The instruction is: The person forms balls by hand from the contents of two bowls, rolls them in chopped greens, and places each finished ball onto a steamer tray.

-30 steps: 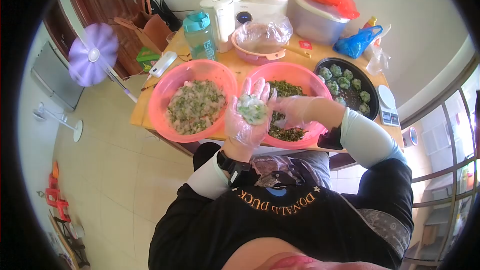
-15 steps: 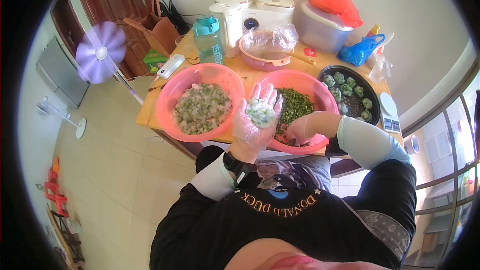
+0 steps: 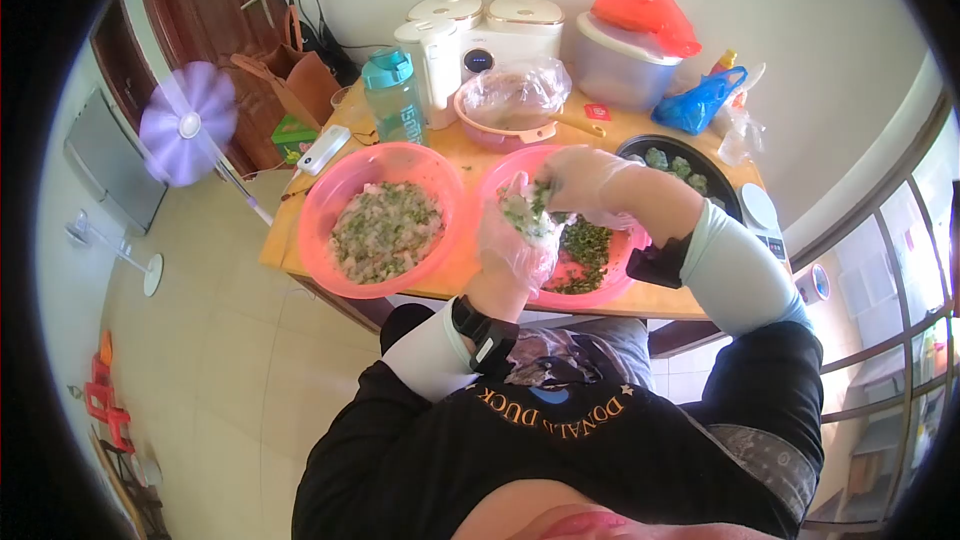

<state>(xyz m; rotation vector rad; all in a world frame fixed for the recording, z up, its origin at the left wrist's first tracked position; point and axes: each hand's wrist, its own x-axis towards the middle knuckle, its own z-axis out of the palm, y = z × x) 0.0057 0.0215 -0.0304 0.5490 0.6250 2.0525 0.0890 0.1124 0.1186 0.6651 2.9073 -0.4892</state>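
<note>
My left hand [image 3: 515, 245], in a clear plastic glove, cups a patty of sticky white and green mixture [image 3: 525, 208] over the right-hand pink basin [image 3: 490, 180]. My right hand [image 3: 588, 180], gloved the same way, is at the patty with fingers bunched around some chopped greens [image 3: 543, 195]; its fingertips are partly hidden. More chopped greens [image 3: 585, 252] lie in the basin below. To the left, another pink basin [image 3: 310, 230] holds a white and green chopped mixture [image 3: 388, 232].
Green-white balls [image 3: 680, 168] sit in a round black pan [image 3: 722, 190], partly behind my right arm. A kitchen scale [image 3: 760, 208] stands beside it. Along the back are a teal bottle [image 3: 395, 100], a plastic-covered bowl [image 3: 510, 130] and a lidded tub [image 3: 622, 65].
My right hand has come up out of the basin with chopped greens and moved left to the patty. The left hand still holds the patty, now tilted. The view has shifted slightly.
</note>
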